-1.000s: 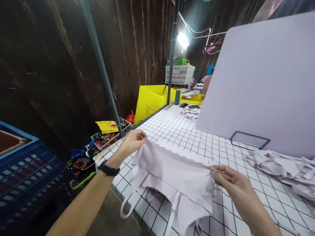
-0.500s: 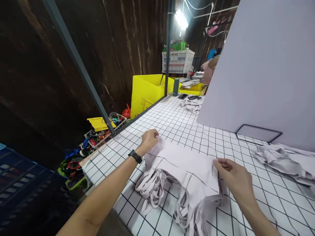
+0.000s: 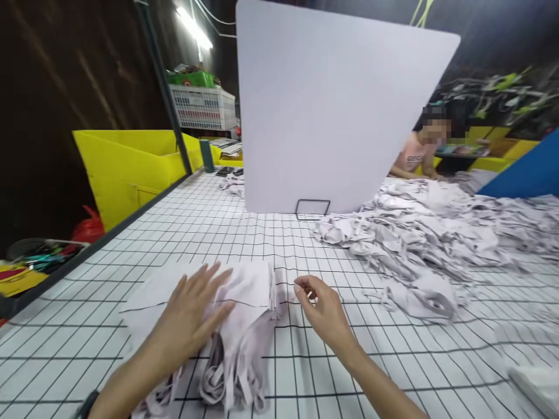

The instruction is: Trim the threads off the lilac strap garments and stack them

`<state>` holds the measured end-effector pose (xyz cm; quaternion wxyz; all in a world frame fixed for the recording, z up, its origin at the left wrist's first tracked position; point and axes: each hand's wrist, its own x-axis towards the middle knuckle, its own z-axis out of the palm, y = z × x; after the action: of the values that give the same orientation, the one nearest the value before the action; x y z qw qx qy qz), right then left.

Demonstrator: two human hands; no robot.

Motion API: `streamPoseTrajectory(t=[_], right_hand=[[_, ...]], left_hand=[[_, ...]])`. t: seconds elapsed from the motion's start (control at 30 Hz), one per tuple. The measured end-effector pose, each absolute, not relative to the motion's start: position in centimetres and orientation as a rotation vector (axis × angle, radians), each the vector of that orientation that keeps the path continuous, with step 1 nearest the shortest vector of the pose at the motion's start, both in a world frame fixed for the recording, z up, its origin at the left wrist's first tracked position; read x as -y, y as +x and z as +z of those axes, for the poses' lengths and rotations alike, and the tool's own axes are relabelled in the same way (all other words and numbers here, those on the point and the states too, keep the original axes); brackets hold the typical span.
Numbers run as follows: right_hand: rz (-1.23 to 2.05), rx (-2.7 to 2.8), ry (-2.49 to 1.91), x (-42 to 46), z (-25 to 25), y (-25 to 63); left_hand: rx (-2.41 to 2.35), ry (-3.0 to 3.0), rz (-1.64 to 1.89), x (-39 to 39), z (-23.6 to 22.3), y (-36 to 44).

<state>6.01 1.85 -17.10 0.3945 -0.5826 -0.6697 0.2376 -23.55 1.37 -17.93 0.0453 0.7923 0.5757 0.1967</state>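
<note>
So we're at a big table [image 3: 209, 233] with a white cover and black grid lines, and the lines go a bit wavy near the middle, like the cover's rumpled. Our stack [image 3: 257, 282] of pale cloth lies at the near left, straps [image 3: 236, 372] bunched toward us. Our left hand [image 3: 192, 308] is palm down over it, fingers spread wide; it's blurry, so we can't tell how hard it's pressing. Our right hand [image 3: 323, 308] sits just right of the stack, apart from it, fingers loosely curled with a narrow gap to the thumb.

Behind that we've got a large pale board [image 3: 340, 105] standing up, and a messy pile [image 3: 414, 233] of similar cloth running off to the right. A person [image 3: 414, 154] in a pink top is beyond the pile.

Far left corner: green bottle [image 3: 207, 156], phone [image 3: 225, 171], dark post [image 3: 163, 81]. Past the edge we see a yellow box [image 3: 126, 174], a red bag [image 3: 88, 226], and a white crate [image 3: 203, 107] under a bright tube light [image 3: 194, 28]. Walls are dark and streaky.
</note>
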Motion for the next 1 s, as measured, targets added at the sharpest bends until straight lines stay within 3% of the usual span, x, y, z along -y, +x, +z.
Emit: streamPoseTrajectory(t=[0.17, 0.33, 0.5, 0.63, 0.77, 1.0], right_hand=[[0.505, 1.666, -1.597, 1.6, -17.4, 12.9], [0.239, 1.460, -1.836, 1.8, -17.8, 23.5], [0.030, 1.293, -2.034, 0.6, -17.5, 32.0], [0.087, 1.383, -1.999, 0.7, -18.3, 32.5], [0.201, 1.405, -1.883, 1.7, -17.4, 31.0], [0.816, 1.170, -1.421, 4.3, -9.2, 28.0]], left_hand=[[-1.780, 2.467, 0.272, 0.3, -20.7, -19.3], [-1.806, 2.490, 0.290, 0.6, -21.9, -19.5], [-1.862, 2.434, 0.432, 0.1, -18.8, -18.9], [-1.777, 2.402, 0.622, 0.1, -15.6, -13.6], [-1.405, 2.314, 0.641, 0.9, -14.7, -5.5], [-0.905, 1.841, 0.623, 0.0, -12.8, 4.5]])
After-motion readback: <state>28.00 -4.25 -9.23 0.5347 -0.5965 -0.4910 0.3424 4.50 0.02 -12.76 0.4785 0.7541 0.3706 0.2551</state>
